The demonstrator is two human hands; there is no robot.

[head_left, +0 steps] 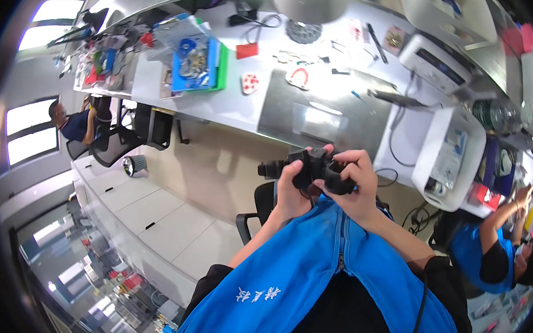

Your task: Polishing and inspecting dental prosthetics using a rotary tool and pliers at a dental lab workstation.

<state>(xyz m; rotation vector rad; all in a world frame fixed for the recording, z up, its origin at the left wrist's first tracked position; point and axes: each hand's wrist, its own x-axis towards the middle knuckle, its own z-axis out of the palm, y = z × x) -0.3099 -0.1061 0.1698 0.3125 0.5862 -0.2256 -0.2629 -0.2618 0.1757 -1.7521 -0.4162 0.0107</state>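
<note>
In front of my chest, off the bench's front edge, both hands hold a black device (304, 177) with a ribbed cylindrical part sticking out to the left. Its exact kind I cannot make out. My left hand (288, 191) is closed on its left side, thumb up along the body. The fingers of my right hand (361, 187) curl round a rounded black part (339, 182) at the right end. Some of the device is hidden behind the fingers. Just beyond the hands, a metal plate (274, 115) lies on the white bench (239, 107).
On the plate's far edge sits a white piece with a red arch (297, 77). A pen-shaped corded tool (397, 99), a white control box (436, 64) and a white bin (424, 167) stand right. A blue tray (210, 71) is left. A co-worker (484, 256) sits at right.
</note>
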